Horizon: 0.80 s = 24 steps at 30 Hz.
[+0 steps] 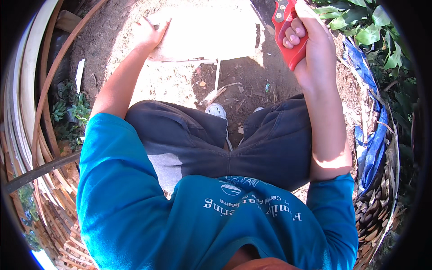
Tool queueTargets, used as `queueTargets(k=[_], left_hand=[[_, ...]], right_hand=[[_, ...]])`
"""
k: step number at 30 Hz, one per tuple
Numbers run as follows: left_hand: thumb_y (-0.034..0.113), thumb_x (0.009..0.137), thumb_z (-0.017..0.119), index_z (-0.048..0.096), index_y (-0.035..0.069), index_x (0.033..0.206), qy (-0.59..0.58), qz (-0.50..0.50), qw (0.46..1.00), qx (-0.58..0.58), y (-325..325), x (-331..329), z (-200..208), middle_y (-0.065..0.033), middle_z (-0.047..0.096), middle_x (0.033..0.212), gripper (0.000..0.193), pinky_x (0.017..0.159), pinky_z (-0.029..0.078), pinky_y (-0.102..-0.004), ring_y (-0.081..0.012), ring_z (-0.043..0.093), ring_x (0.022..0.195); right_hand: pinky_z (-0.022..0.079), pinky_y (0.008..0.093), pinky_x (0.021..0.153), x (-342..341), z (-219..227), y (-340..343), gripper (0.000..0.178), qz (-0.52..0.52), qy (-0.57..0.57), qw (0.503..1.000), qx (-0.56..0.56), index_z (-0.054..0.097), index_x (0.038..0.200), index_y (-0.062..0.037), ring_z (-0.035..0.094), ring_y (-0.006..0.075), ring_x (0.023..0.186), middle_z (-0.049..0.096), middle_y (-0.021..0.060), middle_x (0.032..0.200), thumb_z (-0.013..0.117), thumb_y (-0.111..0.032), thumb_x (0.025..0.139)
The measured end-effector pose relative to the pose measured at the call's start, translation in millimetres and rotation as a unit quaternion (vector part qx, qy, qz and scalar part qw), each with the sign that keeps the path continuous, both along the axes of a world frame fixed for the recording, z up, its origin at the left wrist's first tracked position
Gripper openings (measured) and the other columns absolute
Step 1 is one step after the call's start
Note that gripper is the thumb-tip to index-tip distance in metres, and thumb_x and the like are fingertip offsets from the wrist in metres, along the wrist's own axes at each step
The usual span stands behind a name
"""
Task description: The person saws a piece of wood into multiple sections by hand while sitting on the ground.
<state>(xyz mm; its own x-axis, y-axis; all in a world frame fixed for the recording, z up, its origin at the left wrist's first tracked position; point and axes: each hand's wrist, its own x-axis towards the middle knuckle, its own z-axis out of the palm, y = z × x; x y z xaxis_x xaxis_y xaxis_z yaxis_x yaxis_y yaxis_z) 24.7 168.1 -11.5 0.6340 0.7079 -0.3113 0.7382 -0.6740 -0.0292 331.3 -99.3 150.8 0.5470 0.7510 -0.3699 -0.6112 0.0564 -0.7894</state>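
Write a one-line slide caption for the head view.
Right hand gripping a red-handled tool, left hand at a sunlit pale panel's edge.

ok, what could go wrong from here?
1. The red-handled tool in the right hand reaches the top of the frame; its far end could stray unseen.
2. The left hand is at the pale board's left edge, perhaps exposed if anything slips.
3. Glare washes out the board, so surface detail may be missed.
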Motion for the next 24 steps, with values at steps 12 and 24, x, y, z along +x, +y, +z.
queueTargets(k=[12,24], left_hand=[[0.055,0.091,0.065,0.022,0.033,0.164,-0.08,-0.168,0.977,0.106,-23,22,0,-0.0138,0.015,0.171,0.087,0.122,0.019,-0.0637,-0.0401,0.018,0.154],[0.061,0.101,0.045,0.022,0.032,0.164,-0.177,-0.128,0.975,0.048,-21,36,1,-0.0184,0.02,0.169,0.074,0.123,0.008,-0.0648,-0.0399,0.017,0.156]], right_hand=[[0.041,0.0222,0.056,7,-19,19,0.058,0.068,-0.031,0.994,-0.086,0.04,0.152,0.0087,0.047,0.0059,0.063,0.05,-0.0008,0.076,0.062,-0.01,0.101],[0.043,0.0184,0.055,-53,31,2,0.056,0.081,-0.061,0.971,-0.218,0.046,0.152,0.0018,0.054,0.0014,0.065,0.067,0.0011,0.094,0.063,-0.016,0.102]])
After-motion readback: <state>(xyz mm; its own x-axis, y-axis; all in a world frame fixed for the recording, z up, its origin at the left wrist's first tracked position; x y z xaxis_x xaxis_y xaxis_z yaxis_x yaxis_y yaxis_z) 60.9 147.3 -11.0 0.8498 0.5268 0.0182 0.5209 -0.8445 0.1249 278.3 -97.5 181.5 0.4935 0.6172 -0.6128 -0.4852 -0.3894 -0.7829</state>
